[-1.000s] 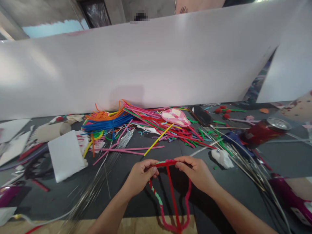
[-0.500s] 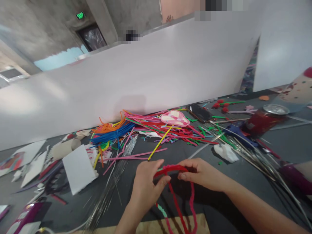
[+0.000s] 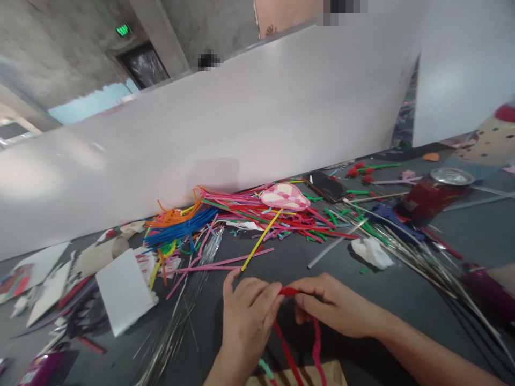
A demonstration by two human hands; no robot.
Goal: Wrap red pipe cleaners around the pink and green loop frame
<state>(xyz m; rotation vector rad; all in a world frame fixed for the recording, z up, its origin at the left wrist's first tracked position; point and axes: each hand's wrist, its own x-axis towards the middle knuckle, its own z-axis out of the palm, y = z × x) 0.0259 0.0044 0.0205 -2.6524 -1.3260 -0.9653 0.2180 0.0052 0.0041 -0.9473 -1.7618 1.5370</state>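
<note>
Both of my hands are closed on a red pipe cleaner [image 3: 288, 291] above the near part of the dark table. My left hand [image 3: 250, 316] pinches its left side between thumb and fingers, little finger raised. My right hand [image 3: 336, 305] grips the other side, thumb against forefinger, with only a short red stretch showing between. Below hang a red strand [image 3: 286, 347], a pinkish-red strand [image 3: 317, 346] and a mint-green piece [image 3: 265, 368]. How the strands join is hidden by my fingers. Beyond my left hand lies a yellow pipe cleaner [image 3: 261, 240].
Coloured pipe cleaners [image 3: 225, 206] are heaped along a white partition [image 3: 161, 145]. A phone [image 3: 326, 185], a red can [image 3: 438, 193], a crumpled tissue [image 3: 372, 253] and wire bundles lie rightward. On the left are a white card [image 3: 124, 289] and loose wires [image 3: 177, 316]. Brown paper [image 3: 333, 375] lies nearest me.
My left hand has turned and closed in toward the right hand, so less of the red pipe cleaner shows between them. The held strands hang a little lower. The view has shifted slightly.
</note>
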